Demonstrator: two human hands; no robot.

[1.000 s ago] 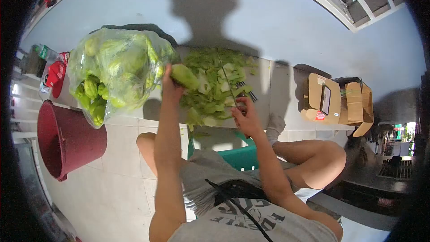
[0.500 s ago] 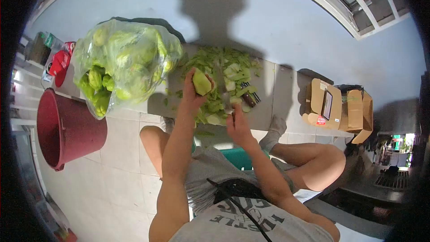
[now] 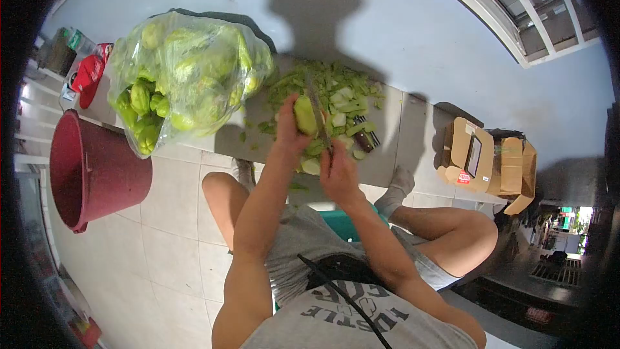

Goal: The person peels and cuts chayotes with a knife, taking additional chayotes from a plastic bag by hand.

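Observation:
My left hand is wrapped round a pale green chayote. In my right hand is the handle end of a long knife, its blade pointing up and lying along the right side of the chayote. Beneath both hands, green peelings and cut pieces spread over the tiled ledge. A dark-handled item rests among the scraps on the right. Left of my hands sits a big clear plastic bag full of chayotes.
A dark red bucket stands at the left on the tiled floor. Behind it are a red cloth item and a bottle. An opened cardboard box is at the right. My legs are bent on both sides of a green seat.
The knife and the chayote have come together, with the blade now beside the fruit. The camera view has shifted slightly.

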